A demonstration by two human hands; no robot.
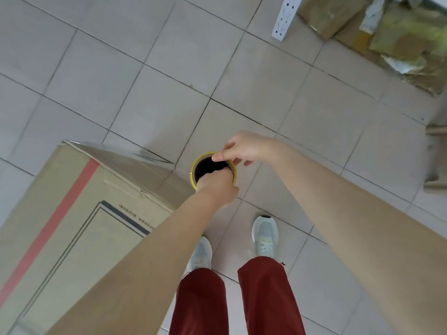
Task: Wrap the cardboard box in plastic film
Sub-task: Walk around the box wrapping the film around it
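Left hand (216, 187) and right hand (244, 148) grip the rim of the film roll (194, 170); the box (84, 213), at its 8 o'clock, seems only partly wrapped, with more turns remaining.

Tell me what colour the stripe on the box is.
Pinkish red stripe on the box, in the head view.

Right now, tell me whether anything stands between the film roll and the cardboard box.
Nothing visible does. The yellow-rimmed roll of plastic film, held by the left hand and right hand, hangs beside the brown cardboard box.
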